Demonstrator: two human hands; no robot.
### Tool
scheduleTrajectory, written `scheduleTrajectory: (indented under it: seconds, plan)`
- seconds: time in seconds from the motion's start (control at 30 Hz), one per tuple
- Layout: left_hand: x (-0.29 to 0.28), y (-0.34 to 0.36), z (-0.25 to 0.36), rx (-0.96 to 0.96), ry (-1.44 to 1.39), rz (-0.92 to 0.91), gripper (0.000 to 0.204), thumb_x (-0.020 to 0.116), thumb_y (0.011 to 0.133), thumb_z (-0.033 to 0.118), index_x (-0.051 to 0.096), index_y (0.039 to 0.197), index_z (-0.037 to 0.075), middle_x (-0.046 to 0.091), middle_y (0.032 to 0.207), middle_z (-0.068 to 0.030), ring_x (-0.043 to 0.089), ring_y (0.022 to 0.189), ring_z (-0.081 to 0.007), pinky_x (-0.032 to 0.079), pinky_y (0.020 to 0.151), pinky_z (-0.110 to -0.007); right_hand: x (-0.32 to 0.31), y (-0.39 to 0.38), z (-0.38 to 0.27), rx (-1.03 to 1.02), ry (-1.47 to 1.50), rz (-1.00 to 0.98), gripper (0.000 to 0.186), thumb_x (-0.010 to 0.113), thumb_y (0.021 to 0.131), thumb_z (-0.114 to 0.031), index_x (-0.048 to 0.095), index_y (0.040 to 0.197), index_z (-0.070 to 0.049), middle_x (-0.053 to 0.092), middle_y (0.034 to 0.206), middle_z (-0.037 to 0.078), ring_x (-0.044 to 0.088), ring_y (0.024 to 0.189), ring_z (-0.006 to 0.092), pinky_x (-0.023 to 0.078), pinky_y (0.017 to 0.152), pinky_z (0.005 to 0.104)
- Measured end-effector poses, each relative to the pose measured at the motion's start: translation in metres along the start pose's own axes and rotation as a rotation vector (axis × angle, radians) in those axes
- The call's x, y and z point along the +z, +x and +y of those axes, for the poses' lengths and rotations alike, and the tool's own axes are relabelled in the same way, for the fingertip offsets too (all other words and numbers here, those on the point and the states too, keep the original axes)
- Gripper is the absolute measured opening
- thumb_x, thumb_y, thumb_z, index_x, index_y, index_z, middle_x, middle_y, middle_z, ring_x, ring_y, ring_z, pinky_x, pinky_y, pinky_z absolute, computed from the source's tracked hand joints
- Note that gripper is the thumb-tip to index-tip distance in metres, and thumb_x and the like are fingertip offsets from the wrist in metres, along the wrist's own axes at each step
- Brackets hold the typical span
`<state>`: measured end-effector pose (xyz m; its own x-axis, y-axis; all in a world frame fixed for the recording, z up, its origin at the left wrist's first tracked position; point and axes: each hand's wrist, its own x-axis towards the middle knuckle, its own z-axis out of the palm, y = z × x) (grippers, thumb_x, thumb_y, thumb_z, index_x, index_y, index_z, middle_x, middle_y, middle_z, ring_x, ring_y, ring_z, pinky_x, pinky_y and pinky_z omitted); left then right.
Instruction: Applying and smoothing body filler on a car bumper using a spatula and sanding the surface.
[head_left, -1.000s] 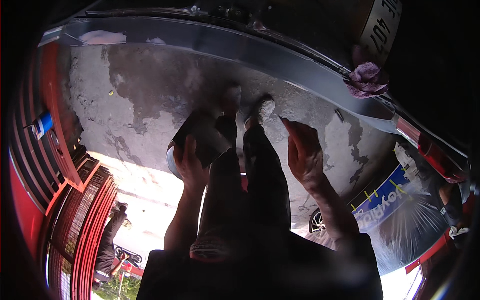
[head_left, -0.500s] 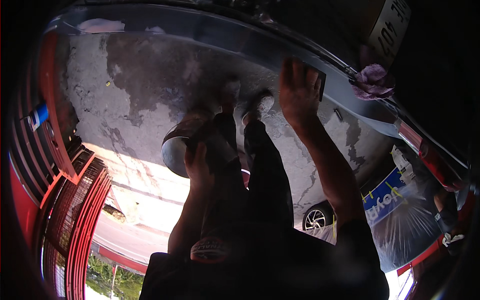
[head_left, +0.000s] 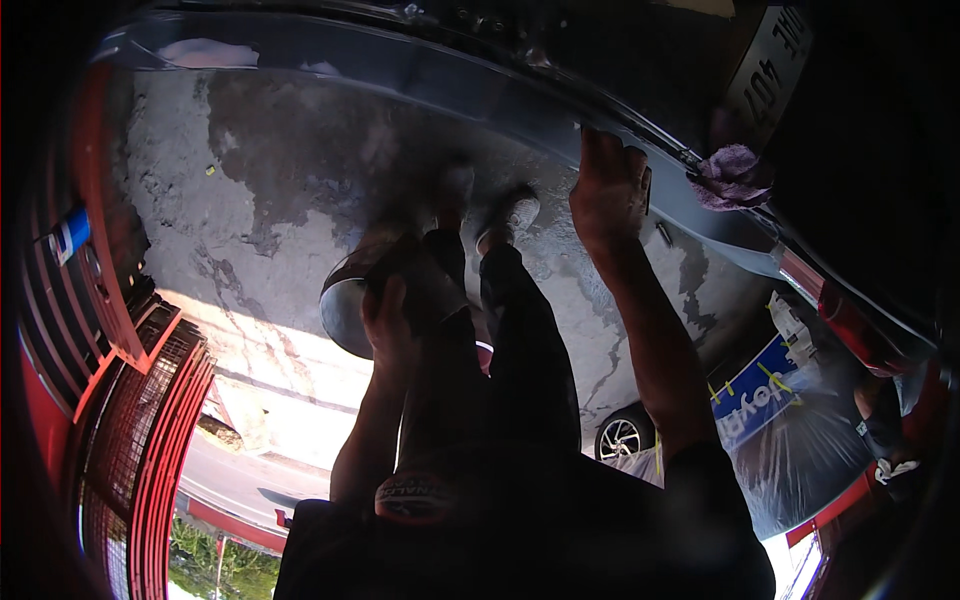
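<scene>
A dark grey car bumper curves across the top, with pale patches at its left. Against its lower part is my right hand, fingers bent round a dark flat pad; only the pad's edge shows. My left hand is low beside my left knee, next to a grey bucket. Its thumb points up, but shadow hides the other fingers and anything in them. A crumpled purple cloth hangs on the bumper's upper edge, right of my right hand.
Red metal bars stand at the left. The concrete floor has dark damp stains, and a small dark object lies there. At the right are a red tail light, a wheel, clear plastic sheeting and seemingly another person's arm.
My right hand has shifted slightly down and tilted, its fingers more bent, so the pad shows edge-on. My left hand stays beside the knee. The whole view has shifted a little.
</scene>
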<state>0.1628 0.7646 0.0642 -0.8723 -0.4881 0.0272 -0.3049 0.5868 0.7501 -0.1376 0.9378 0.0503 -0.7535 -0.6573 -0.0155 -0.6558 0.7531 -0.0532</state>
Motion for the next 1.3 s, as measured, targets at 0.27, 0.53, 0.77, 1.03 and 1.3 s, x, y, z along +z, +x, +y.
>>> scheduleTrajectory:
  seconds: [0.27,0.53,0.77,1.03,1.3]
  plan:
    - [0.015,-0.005,-0.006,-0.408,-0.490,0.007,0.054,0.067,0.100,0.008,0.051,0.150,-0.005,0.064,0.133,-0.0352,0.065,0.116,-0.0550,0.055,0.097,-0.060,0.014,-0.001,-0.013,0.065,0.017,-0.032,0.058,0.068,0.089,0.002,0.062,0.146,-0.007,0.067,0.122,0.012,0.063,0.103,0.0384,0.051,0.092,0.0535]
    - [0.010,-0.006,-0.012,-0.038,0.021,-0.009,0.062,0.073,0.092,0.001,0.052,0.150,-0.004,0.066,0.135,-0.0330,0.066,0.116,-0.0553,0.054,0.101,-0.061,0.011,0.007,-0.003,0.063,0.026,-0.103,0.063,0.065,0.090,0.006,0.061,0.150,-0.012,0.066,0.142,0.010,0.064,0.112,0.0403,0.051,0.098,0.0570]
    - [0.028,0.005,0.021,-0.584,-0.832,0.331,0.048,0.063,0.097,0.000,0.061,0.145,-0.001,0.071,0.126,-0.0196,0.070,0.116,-0.0351,0.055,0.104,-0.042,-0.084,-0.018,-0.075,-0.312,0.669,-0.120,0.052,0.063,0.090,0.015,0.071,0.138,-0.005,0.072,0.131,0.014,0.065,0.119,0.0347,0.047,0.107,0.0473]
    - [-0.050,0.049,0.080,-0.435,-0.605,0.162,0.030,0.066,0.104,0.005,0.068,0.133,-0.003,0.074,0.123,-0.0129,0.073,0.108,-0.0245,0.059,0.091,-0.036,-0.100,-0.060,-0.081,-0.573,0.756,-0.223,0.045,0.070,0.090,0.010,0.076,0.132,-0.003,0.072,0.128,0.011,0.064,0.121,0.0352,0.051,0.105,0.0464]
    - [-0.048,0.018,0.089,-0.687,-0.768,0.193,0.026,0.061,0.110,0.015,0.066,0.132,0.000,0.070,0.118,-0.0253,0.074,0.104,-0.0287,0.059,0.086,-0.045,-0.148,-0.044,-0.102,-0.575,0.756,-0.296,0.043,0.060,0.092,0.011,0.077,0.128,-0.004,0.075,0.124,0.014,0.070,0.118,0.0341,0.053,0.104,0.0451]
